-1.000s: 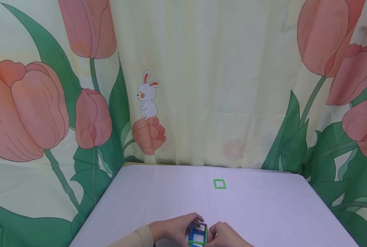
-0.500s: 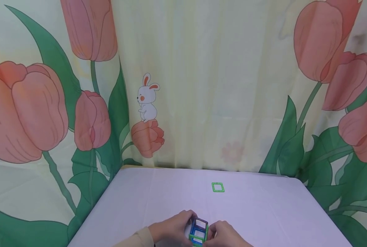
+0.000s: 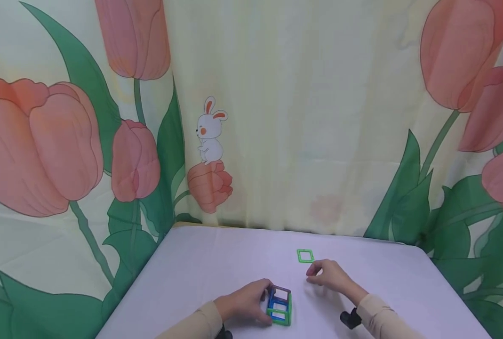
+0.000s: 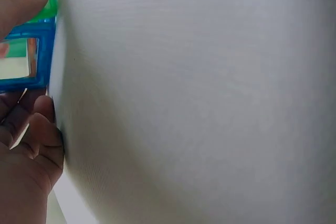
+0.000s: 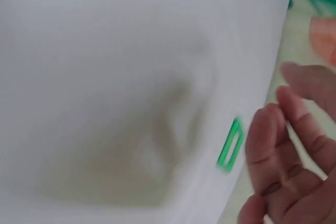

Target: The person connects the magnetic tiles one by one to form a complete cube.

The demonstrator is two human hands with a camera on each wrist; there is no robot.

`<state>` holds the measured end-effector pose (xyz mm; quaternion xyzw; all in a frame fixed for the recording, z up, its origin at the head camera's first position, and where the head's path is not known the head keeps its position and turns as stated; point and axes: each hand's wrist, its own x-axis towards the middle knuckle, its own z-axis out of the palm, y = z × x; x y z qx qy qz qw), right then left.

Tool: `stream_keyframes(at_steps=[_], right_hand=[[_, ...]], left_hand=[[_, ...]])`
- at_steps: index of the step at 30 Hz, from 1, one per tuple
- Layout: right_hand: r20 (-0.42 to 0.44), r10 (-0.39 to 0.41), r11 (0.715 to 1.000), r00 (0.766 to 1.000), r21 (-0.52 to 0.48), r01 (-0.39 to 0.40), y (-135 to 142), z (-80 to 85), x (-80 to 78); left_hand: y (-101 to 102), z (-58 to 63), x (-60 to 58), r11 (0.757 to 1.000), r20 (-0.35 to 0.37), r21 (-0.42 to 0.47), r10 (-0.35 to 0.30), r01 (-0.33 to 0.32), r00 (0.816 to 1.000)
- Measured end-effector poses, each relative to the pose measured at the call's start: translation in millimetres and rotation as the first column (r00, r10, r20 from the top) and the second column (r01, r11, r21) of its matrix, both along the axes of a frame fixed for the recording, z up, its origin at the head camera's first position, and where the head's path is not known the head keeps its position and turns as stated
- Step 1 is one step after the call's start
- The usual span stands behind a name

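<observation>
My left hand [image 3: 246, 300] grips a small box-like build of magnetic tiles [image 3: 279, 311], open square frames in blue, green and purple, standing on the white table. In the left wrist view the thumb presses a green frame [image 4: 51, 8], with a blue frame [image 4: 47, 56] beside it. Higher on the table, my right hand [image 3: 331, 277] hovers with loosely bent fingers and nothing between them. Just beyond its fingertips a single green square magnetic tile [image 3: 305, 262] lies flat. The right wrist view has this same green tile [image 5: 226, 156] beside the fingers.
The white tabletop [image 3: 234, 254] stretches back to a curtain [image 3: 276, 141] printed with tulips and a rabbit. Black wrist straps with camera mounts [image 3: 351, 318] sit at both cuffs.
My right hand has let go of the tile build and moved up and right, close to the lone green tile. The left hand stays with the build.
</observation>
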<state>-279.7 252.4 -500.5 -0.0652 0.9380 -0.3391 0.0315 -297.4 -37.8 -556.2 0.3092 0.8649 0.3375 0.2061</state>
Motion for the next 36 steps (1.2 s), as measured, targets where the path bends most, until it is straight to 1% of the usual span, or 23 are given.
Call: stream_keyframes(at_steps=[3,6,11,14,17,19,21,22,25,30,32,36], right_hand=[[-0.041,-0.029,1.0,0.999,-0.008,0.028,16,-6.4,-26.6],[-0.057,-0.053,0.998,0.997,-0.018,0.052,30,-13.7,-46.4],[-0.04,-0.098,0.994,0.994,-0.044,0.096,48,-26.7,-64.1],[-0.018,-0.104,0.992,0.994,-0.066,0.103,52,-34.2,-69.2],[-0.029,-0.09,0.994,0.996,-0.069,0.088,51,-39.7,-73.5],[-0.036,-0.076,0.996,0.996,-0.048,0.074,48,-43.0,-77.4],[-0.04,-0.06,0.998,0.997,-0.008,0.06,43,-46.8,-80.4],[-0.043,-0.058,0.998,0.997,0.014,0.059,42,-47.0,-81.1],[-0.038,-0.08,0.996,0.996,0.036,0.081,38,-48.0,-80.4],[-0.076,-0.132,0.99,0.988,0.029,0.135,35,-52.2,-79.4],[-0.082,-0.144,0.988,0.986,0.044,0.148,33,-52.9,-79.1],[-0.088,-0.174,0.982,0.981,0.057,0.18,34,-48.9,-75.9]], left_hand=[[0,-0.5,-1.6,1.0,-0.003,-0.005,-0.003,0.003,1.0],[0,1.1,-2.1,1.0,0.002,-0.006,-0.006,0.006,1.0],[4,5.4,-4.0,1.0,-0.004,-0.019,-0.022,0.022,1.0],[5,4.5,-6.9,0.999,-0.015,-0.032,-0.033,0.032,0.999],[5,4.1,-8.5,0.999,-0.009,-0.034,-0.036,0.036,0.999],[5,4.0,-8.3,0.999,-0.004,-0.041,-0.034,0.034,0.999],[4,2.7,-7.4,0.998,-0.002,-0.05,-0.034,0.033,0.999],[4,3.8,-7.9,0.998,-0.002,-0.056,-0.038,0.038,0.999],[4,4.0,-10.0,0.996,-0.004,-0.063,-0.068,0.068,0.998],[0,3.5,-11.9,0.992,-0.008,-0.069,-0.102,0.102,0.995],[-2,4.1,-11.1,0.992,-0.013,-0.059,-0.116,0.115,0.993],[-3,8.6,-11.1,0.987,-0.034,-0.041,-0.156,0.155,0.987]])
